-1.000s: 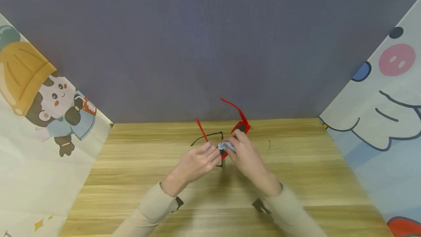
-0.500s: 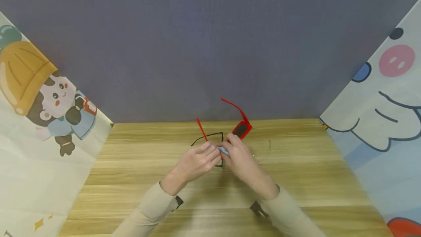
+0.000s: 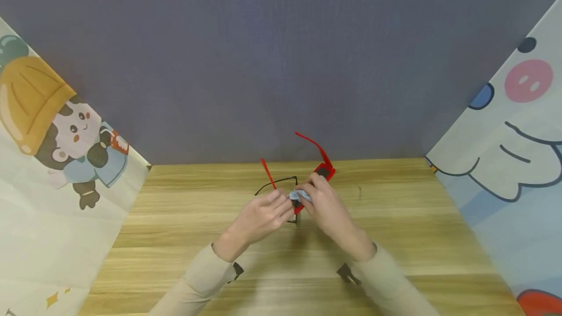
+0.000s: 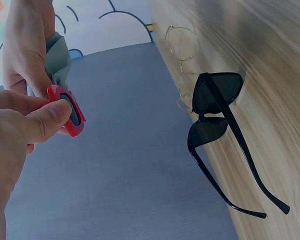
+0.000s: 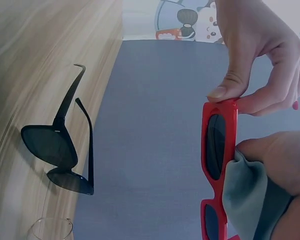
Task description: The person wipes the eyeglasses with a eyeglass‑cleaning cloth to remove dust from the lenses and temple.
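Note:
Red-framed sunglasses [image 3: 330, 171] with dark lenses are held up over the table, temples unfolded and pointing away. My left hand [image 3: 265, 212] pinches one end of the frame between thumb and fingers; the right wrist view shows the thumb on the frame's edge [image 5: 220, 102]. A pale blue-grey cloth [image 5: 246, 197] is bunched in my right hand [image 3: 330, 210], which holds it against the frame near the bridge. In the left wrist view, the cloth [image 4: 57, 60] shows just behind the red frame [image 4: 70, 127].
Black sunglasses [image 4: 206, 95] stand on the wooden table [image 3: 184, 218] beneath the hands, temples open. Thin wire-rimmed round glasses [image 4: 183, 44] lie beside them. A grey panel [image 3: 281, 62] rises behind the table, with printed cartoon sheets [image 3: 88, 140] at both sides.
My right hand slid the cloth down-left along the sunglasses toward my left hand, then back up-right. The left hand kept its pinch at almost the same spot.

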A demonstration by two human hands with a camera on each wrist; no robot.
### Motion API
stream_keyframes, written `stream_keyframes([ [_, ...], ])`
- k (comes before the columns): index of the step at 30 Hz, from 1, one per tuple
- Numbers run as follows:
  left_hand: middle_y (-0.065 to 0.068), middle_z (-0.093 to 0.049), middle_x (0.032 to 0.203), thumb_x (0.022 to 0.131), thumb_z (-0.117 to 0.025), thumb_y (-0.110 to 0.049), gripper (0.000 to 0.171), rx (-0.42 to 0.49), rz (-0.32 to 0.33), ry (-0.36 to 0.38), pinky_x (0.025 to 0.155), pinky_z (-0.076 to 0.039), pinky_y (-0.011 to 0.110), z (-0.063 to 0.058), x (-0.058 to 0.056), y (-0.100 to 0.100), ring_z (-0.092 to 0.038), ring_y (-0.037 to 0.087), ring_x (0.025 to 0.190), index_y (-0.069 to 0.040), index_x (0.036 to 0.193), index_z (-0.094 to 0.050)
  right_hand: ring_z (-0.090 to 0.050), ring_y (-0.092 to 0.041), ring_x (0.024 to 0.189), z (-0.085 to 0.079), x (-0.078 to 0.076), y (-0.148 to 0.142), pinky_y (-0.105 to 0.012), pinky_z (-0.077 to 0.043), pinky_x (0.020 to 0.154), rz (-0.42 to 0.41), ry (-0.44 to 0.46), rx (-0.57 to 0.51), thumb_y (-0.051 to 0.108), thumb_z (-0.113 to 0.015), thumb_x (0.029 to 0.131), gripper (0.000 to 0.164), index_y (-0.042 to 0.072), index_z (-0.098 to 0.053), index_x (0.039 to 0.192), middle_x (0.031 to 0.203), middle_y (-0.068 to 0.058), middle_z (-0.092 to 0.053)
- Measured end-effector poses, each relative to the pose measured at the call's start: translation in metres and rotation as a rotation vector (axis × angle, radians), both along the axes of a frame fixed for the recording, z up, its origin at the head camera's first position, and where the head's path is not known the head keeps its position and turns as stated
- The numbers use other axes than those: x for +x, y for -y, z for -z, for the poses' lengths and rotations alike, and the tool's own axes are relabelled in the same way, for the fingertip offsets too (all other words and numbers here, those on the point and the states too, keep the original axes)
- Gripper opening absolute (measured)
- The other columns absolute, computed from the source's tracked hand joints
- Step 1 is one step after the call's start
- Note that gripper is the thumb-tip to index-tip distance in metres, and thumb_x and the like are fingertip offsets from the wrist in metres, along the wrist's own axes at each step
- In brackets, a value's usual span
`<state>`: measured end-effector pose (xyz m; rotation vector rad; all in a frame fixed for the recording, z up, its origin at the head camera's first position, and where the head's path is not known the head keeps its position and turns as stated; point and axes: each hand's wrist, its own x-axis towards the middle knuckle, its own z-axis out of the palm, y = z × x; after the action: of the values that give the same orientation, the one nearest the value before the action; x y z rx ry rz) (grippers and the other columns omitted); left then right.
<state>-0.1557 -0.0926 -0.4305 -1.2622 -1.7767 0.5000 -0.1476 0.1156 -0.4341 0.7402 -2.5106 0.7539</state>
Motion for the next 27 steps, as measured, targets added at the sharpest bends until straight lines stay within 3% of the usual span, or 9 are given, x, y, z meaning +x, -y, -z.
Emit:
stream_keyframes([
  [7,-0.009,-0.073,0.099,0.097,-0.058,-0.007,0.019,0.003,0.0,0.019,0.102,-0.047,0.024,-0.001,-0.001,0.001,-0.064,0.01,0.096,-0.021,0.094,-0.072,-0.06,-0.023,0.091,0.0,0.0,0.002,-0.032,-0.058,0.072,0.001,-0.012,0.001,0.0,-0.082,0.086,0.018,-0.004,-0.076,0.103,0.101,-0.009,-0.061],
  [12,-0.009,-0.072,0.095,0.099,-0.052,-0.004,0.025,0.017,0.015,0.01,0.101,-0.047,0.024,-0.001,-0.002,0.001,-0.063,0.009,0.093,-0.02,0.092,-0.07,-0.058,-0.019,0.087,-0.001,0.004,0.006,-0.027,-0.056,0.067,-0.018,-0.008,0.038,0.002,-0.083,0.085,0.019,-0.001,-0.076,0.103,0.098,-0.006,-0.06],
  [19,-0.007,-0.069,0.09,0.098,-0.048,-0.002,0.026,0.049,0.047,0.0,0.098,-0.048,0.023,0.002,-0.005,0.0,-0.061,0.01,0.089,-0.017,0.09,-0.068,-0.056,-0.018,0.085,-0.001,0.008,0.011,-0.028,-0.055,0.07,-0.066,-0.017,0.042,0.001,-0.083,0.086,0.02,-0.002,-0.076,0.104,0.096,-0.006,-0.058],
  [27,-0.009,-0.071,0.094,0.1,-0.049,-0.002,0.029,0.018,0.007,-0.016,0.099,-0.047,0.023,0.0,-0.002,0.0,-0.062,0.009,0.092,-0.019,0.093,-0.07,-0.057,-0.02,0.086,-0.001,0.008,0.01,-0.027,-0.056,0.068,-0.041,-0.024,0.033,0.001,-0.084,0.085,0.02,-0.003,-0.077,0.103,0.097,-0.007,-0.06],
])
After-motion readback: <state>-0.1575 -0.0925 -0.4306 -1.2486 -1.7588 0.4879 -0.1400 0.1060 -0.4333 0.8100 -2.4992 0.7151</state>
